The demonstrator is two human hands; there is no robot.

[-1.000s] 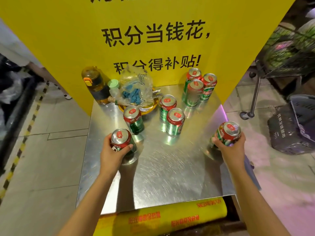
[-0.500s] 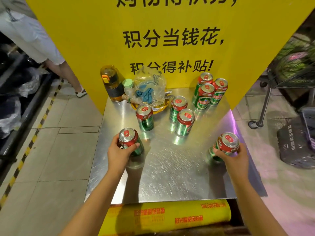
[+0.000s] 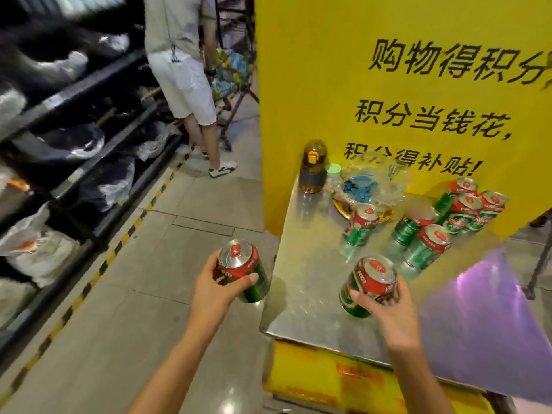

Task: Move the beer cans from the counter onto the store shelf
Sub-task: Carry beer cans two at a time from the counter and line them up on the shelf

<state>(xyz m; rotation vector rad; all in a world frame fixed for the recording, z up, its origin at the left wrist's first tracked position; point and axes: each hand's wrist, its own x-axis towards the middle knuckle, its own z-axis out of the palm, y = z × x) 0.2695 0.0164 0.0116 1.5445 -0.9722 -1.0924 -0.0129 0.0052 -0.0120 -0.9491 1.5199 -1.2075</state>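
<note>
Both forearms reaching up from the lower edge, left hand (image 3: 215, 286) at frame centre, right hand (image 3: 391, 309) lower right (each with fingers wrapped round a can).

Red-and-green cans (image 3: 424, 246), yellow sign (image 3: 313, 85) with black lettering, silver counter (image 3: 310, 288), yellow-black striped floor tape (image 3: 98, 270)

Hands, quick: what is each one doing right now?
Left hand: grips a beer can, off the counter's edge.
Right hand: grips another beer can above the counter.
</note>
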